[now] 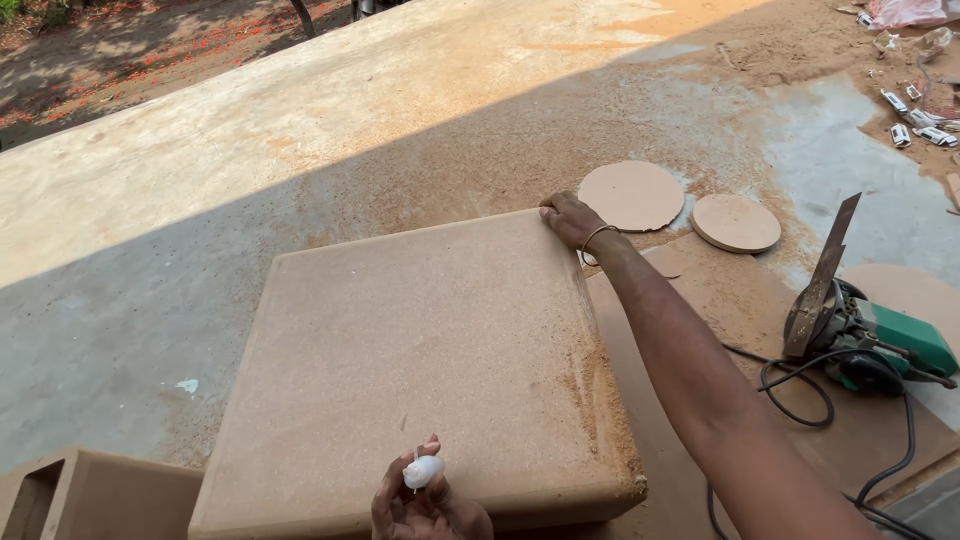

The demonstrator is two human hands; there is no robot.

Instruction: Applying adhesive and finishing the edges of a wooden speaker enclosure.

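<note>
A: Left hand (425, 505) nearest, bottom edge, fingers pinched together on a small white wad (423, 471), right at the board's (420, 350) near edge.

B: Right hand?

A: Right hand (572, 220) reaches out, fingers curled over the board's far right corner, gripping it. Bangle (594, 242) on the wrist.

B: Board sits where?

A: Flat on the concrete floor (150, 300), sawdust along its right edge. Two wooden discs (632, 195) just past that corner. Green power saw (865, 335) with black cord at the floor's right edge.
</note>
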